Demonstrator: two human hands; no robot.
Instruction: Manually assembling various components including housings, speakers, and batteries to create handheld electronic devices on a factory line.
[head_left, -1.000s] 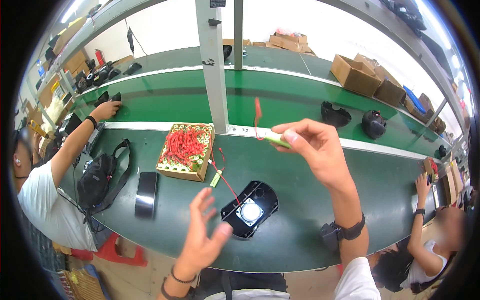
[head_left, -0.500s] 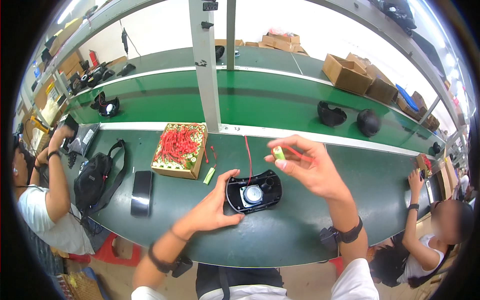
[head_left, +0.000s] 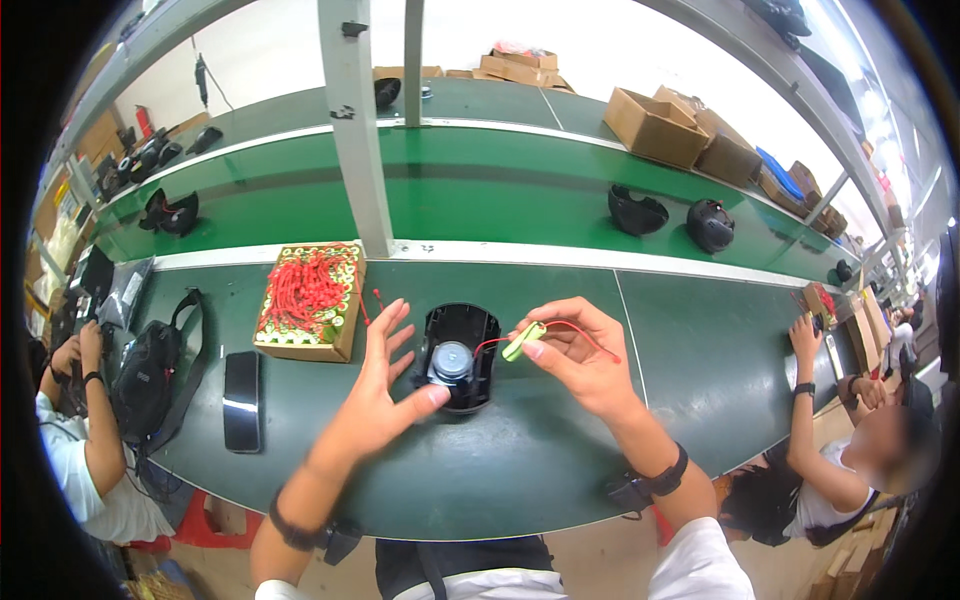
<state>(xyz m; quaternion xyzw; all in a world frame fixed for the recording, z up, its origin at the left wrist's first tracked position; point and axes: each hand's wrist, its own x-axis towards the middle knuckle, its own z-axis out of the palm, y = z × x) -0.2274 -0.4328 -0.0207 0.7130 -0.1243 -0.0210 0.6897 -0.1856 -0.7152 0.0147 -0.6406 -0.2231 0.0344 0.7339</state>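
A black plastic housing (head_left: 465, 320) lies on the green bench in front of me, open side up, with a round silver speaker (head_left: 452, 362) inside. My left hand (head_left: 372, 388) is beside its left edge, fingers spread and holding nothing. The thumb tip overlaps the housing's lower left corner; whether it touches, I cannot tell. Just right of the housing, my right hand (head_left: 585, 365) pinches a green battery (head_left: 524, 342) between thumb and fingers. One red wire (head_left: 490, 343) runs from the housing to this hand, and another red lead (head_left: 590, 343) trails over the fingers.
A cardboard box (head_left: 310, 305) of green batteries with red leads stands left of my hands. Farther left are a phone (head_left: 242, 402) and a black bag (head_left: 158, 375). Black shells (head_left: 638, 211) rest on the green belt (head_left: 510, 190) behind. People sit at both sides.
My left hand has let go of the housing, which now stands lengthwise instead of crosswise. My right hand has brought the battery down close to it. The whole view has shifted.
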